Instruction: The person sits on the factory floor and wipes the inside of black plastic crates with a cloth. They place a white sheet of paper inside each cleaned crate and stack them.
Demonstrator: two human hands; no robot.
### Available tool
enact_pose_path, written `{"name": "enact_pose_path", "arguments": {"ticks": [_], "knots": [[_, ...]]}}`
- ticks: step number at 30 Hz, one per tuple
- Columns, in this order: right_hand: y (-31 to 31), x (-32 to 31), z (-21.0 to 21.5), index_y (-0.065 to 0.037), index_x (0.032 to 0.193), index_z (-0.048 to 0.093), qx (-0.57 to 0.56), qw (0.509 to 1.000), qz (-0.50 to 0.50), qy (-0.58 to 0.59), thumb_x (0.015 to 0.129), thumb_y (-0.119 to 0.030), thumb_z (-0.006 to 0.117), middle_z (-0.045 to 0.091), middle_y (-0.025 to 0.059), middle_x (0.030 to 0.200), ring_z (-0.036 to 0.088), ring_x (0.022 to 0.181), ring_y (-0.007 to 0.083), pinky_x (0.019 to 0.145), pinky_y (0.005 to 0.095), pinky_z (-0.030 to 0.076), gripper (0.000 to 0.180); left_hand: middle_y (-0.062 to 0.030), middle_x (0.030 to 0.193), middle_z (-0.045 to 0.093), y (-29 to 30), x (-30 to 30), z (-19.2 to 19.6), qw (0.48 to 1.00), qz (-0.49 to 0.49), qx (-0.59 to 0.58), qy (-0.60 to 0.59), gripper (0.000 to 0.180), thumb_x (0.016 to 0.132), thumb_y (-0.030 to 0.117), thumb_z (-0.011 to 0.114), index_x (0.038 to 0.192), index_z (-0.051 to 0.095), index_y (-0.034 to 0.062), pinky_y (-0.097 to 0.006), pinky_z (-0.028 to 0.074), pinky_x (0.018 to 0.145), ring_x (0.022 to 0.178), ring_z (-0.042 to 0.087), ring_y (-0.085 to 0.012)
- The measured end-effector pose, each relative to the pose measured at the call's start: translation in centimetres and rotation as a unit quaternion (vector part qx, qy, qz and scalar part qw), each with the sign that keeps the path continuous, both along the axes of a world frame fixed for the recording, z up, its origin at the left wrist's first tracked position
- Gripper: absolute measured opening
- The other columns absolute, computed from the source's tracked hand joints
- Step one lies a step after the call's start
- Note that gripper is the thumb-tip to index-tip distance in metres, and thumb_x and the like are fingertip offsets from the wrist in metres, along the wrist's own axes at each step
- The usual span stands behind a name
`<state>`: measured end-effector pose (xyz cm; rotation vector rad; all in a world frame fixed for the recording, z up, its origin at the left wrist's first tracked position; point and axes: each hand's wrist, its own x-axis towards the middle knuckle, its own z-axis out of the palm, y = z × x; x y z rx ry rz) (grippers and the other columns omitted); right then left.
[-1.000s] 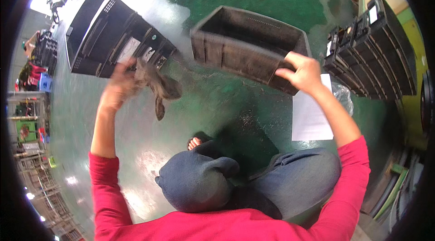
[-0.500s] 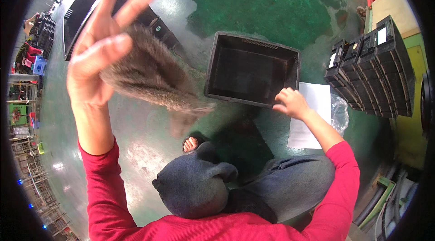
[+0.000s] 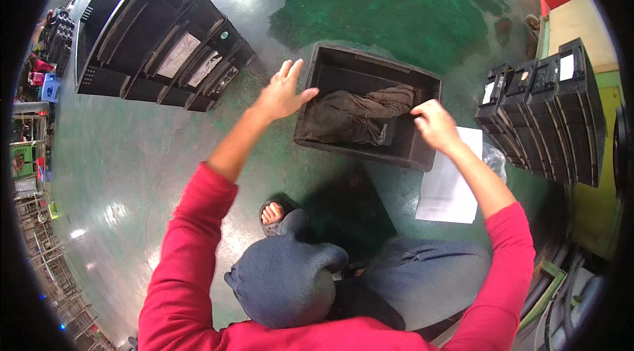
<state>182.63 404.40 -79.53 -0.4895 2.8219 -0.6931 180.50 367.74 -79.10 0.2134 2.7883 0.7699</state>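
A dark brown-grey cloth point(image 3: 356, 115) lies crumpled inside a black plastic crate point(image 3: 366, 153) on the floor in front of me. My left hand point(image 3: 282, 95) is held at the crate's left side, fingers stretched and thumb apart, with nothing in it. Over the right wall of the crate is my right hand point(image 3: 436, 124), its fingers curled together close to the cloth's right end. Whether they pinch anything is hidden.
Black crates point(image 3: 165, 47) stand stacked at the upper left, and another black stack point(image 3: 548, 113) is at the right. White paper sheets point(image 3: 449, 186) and clear plastic film point(image 3: 494, 161) lie right of the crate. My sandalled foot point(image 3: 272, 212) rests nearer me.
The cloth, blurred in the air left of the crate before, now lies inside it. My left hand has come down and rightward to the crate. My right hand has shifted slightly up and right.
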Motion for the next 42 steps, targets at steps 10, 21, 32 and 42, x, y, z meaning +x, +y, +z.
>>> {"name": "enact_pose_path", "arguments": {"ticks": [10,21,32,42], "knots": [[-20.8,1.5,-16.6,0.005,0.135,0.03,0.04,0.999,0.015,-0.001,0.085,-0.021,0.046,0.02,0.0248,0.145,0.016,0.135,0.0387,0.11,0.0462,0.017,0.058,-0.0231,0.112,0.055,6.2,3.4,-8.1,0.969,0.213,0.118,0.046,0.053,0.091,0.03,0.046,0.136,0.031,0.0068,-0.045,0.045,0.083,0.099,0.055,-0.0402],[-4.6,-2.5,-16.1,0.007,0.125,0.043,0.374,0.899,-0.224,0.024,0.086,-0.015,0.042,0.045,0.0246,0.129,0.045,0.119,0.036,0.104,0.0378,0.032,0.045,-0.0177,0.11,0.056,5.3,3.3,-6.3,0.965,0.23,0.126,0.006,0.057,0.086,0.017,0.053,0.139,0.032,0.0147,-0.041,0.045,0.083,0.098,0.056,-0.0357],[-11.5,-4.1,-16.0,-0.005,0.122,0.05,0.117,0.973,0.084,0.18,0.08,-0.008,0.041,0.048,0.0121,0.13,0.042,0.124,0.0263,0.106,0.0437,0.028,0.043,-0.0122,0.1,0.054,4.8,3.4,-6.7,0.971,0.21,0.108,0.033,0.061,0.086,0.021,0.053,0.141,0.027,0.0193,-0.043,0.047,0.072,0.085,0.058,-0.0328],[-13.2,-3.7,-17.5,0.008,0.12,0.046,0.132,0.922,-0.364,-0.004,0.081,-0.013,0.046,0.04,0.0245,0.133,0.035,0.127,0.0356,0.107,0.0423,0.025,0.045,-0.0131,0.099,0.054,5.2,3.4,-7.1,0.971,0.203,0.12,0.04,0.061,0.085,0.02,0.053,0.141,0.028,0.0215,-0.043,0.047,0.072,0.083,0.058,-0.034]]}}
